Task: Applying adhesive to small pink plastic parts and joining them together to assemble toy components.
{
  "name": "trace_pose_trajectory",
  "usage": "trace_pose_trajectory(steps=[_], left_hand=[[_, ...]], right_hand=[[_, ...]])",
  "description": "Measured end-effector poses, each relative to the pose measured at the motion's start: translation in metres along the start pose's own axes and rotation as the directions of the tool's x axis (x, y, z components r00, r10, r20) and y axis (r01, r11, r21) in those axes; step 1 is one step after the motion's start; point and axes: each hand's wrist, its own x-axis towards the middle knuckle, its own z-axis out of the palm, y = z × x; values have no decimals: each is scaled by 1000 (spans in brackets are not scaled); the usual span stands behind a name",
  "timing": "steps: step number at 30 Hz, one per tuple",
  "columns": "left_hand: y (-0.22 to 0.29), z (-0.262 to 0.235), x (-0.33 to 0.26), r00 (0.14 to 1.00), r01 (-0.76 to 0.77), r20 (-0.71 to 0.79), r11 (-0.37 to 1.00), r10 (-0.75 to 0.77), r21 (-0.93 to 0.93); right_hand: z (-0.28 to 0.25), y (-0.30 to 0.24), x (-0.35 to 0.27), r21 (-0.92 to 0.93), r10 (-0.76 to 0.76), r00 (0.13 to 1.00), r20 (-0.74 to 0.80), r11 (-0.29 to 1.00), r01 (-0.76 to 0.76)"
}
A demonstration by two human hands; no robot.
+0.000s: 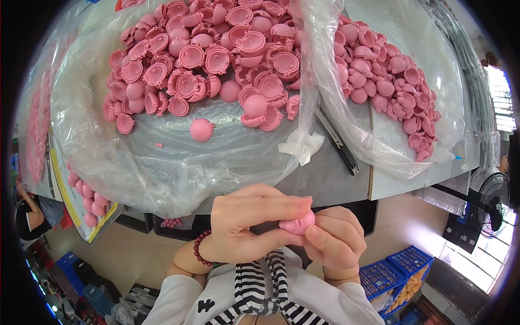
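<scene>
My left hand (244, 222) and my right hand (336, 238) meet just below the table edge, both pinching one small pink plastic shell piece (298, 222) between fingertips and thumbs. A dark red bead bracelet (201, 250) circles my left wrist. On the table above, a big heap of pink half-shell parts (216, 59) lies on a clear plastic bag (179, 162). One round pink piece (201, 130) sits alone in front of the heap. A second heap of pink parts (384, 81) fills another clear bag on the right.
A black utility knife (338, 143) and a crumpled white scrap (300, 145) lie on the grey table (325, 179) between the bags. A tray of pink parts (89, 203) hangs off at the left. Blue crates (390, 273) and a fan (495, 203) stand on the floor at the right.
</scene>
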Motion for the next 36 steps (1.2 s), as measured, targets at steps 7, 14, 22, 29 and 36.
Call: trace_pose_trajectory(steps=[7,14,22,29,36], left_hand=[[-2,-1,4,999,-23,49,1000,23,2],[-9,4,-5,975,213,116,639,-191,-739],[9,-2,-3,885,406,249,389,-394,-827],[3,2,-5,957,249,79,652,-279,-716],[18,-32,-25,998,8,-49,951,-25,-308]], right_hand=[[-1,-1,0,12,18,1000,-17,1000,-18],[-58,46,-16,-360,-25,794,-608,900,-247],[-189,147,-50,-267,149,475,-867,667,-696],[-201,166,-43,-238,383,531,-756,595,-768],[-209,156,-39,-312,290,588,-755,630,-711]])
